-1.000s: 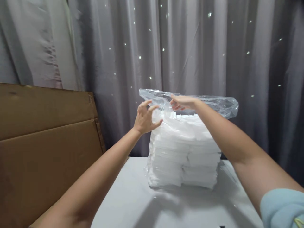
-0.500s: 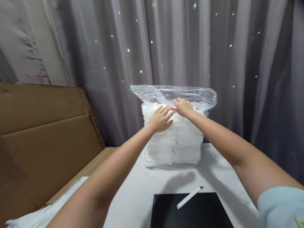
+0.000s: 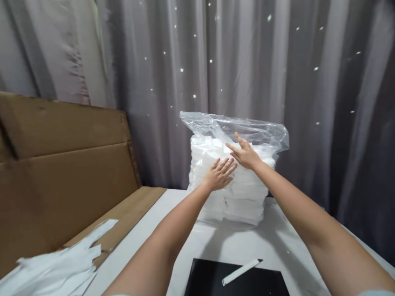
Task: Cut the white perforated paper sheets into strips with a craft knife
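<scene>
A clear plastic bag (image 3: 265,133) stands upright on the white table, its loose top spread above the contents. Inside is a tall stack of white, soft-looking folded pieces (image 3: 243,201); their exact kind I cannot make out. My left hand (image 3: 219,174) is at the front of the bag, fingers spread and palm toward it. Higher and to the right, my right hand (image 3: 245,154) has its fingers apart near the top of the stack. Neither hand grips anything. Whether the palms touch the plastic is hard to tell.
On the white table (image 3: 185,242) in front lies a black flat pad (image 3: 203,275), with a white utility knife (image 3: 240,272) on it. To the left stands a cardboard box (image 3: 68,176) with white cut pieces (image 3: 61,267) beside it. A grey curtain (image 3: 240,61) hangs behind.
The right hand's fingers have gone from curled at the bag's upper edge to spread apart. Both hands sit lower on the bag. The view has shifted, showing more white pieces at left.
</scene>
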`<state>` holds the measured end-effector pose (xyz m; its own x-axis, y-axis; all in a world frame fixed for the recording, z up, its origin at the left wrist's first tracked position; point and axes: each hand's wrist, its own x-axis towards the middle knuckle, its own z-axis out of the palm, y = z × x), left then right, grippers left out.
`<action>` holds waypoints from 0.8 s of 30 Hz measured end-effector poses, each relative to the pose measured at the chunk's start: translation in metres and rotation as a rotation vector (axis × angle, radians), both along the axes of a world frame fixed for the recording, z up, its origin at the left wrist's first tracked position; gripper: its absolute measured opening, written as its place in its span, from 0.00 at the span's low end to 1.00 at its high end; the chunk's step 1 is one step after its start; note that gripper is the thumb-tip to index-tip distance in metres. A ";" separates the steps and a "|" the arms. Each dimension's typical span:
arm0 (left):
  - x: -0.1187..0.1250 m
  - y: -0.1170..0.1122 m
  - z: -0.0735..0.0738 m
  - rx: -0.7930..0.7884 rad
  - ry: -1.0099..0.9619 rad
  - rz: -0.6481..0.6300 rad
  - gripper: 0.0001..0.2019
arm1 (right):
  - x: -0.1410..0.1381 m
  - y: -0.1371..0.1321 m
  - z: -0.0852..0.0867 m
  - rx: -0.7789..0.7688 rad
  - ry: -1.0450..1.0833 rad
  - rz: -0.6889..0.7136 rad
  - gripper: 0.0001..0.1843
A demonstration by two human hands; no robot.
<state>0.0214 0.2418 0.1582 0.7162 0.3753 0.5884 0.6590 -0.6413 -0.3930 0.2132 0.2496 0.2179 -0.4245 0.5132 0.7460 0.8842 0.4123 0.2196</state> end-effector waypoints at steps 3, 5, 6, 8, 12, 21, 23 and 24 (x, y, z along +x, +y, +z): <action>0.015 -0.023 -0.002 -0.056 -0.083 0.093 0.26 | -0.004 -0.017 -0.023 0.119 0.074 -0.031 0.24; 0.024 -0.050 -0.012 -0.089 -0.168 0.206 0.27 | -0.009 -0.037 -0.048 0.151 0.123 -0.017 0.25; 0.025 -0.065 -0.020 -0.110 -0.186 0.246 0.28 | -0.011 -0.050 -0.063 0.160 0.136 0.003 0.27; 0.012 -0.097 -0.041 -0.159 -0.158 0.276 0.24 | -0.012 -0.084 -0.100 0.185 0.157 0.084 0.32; -0.079 -0.159 -0.090 -0.416 -0.073 0.508 0.16 | 0.006 -0.163 -0.182 -0.036 0.032 0.289 0.34; -0.311 -0.238 -0.095 -0.650 -0.338 1.356 0.17 | 0.026 -0.231 -0.319 -0.414 0.149 0.246 0.21; -0.329 -0.246 -0.090 -0.705 -0.384 1.397 0.16 | 0.019 -0.232 -0.327 -0.439 0.177 0.273 0.20; -0.334 -0.249 -0.089 -0.728 -0.405 1.395 0.16 | 0.017 -0.232 -0.328 -0.449 0.182 0.295 0.20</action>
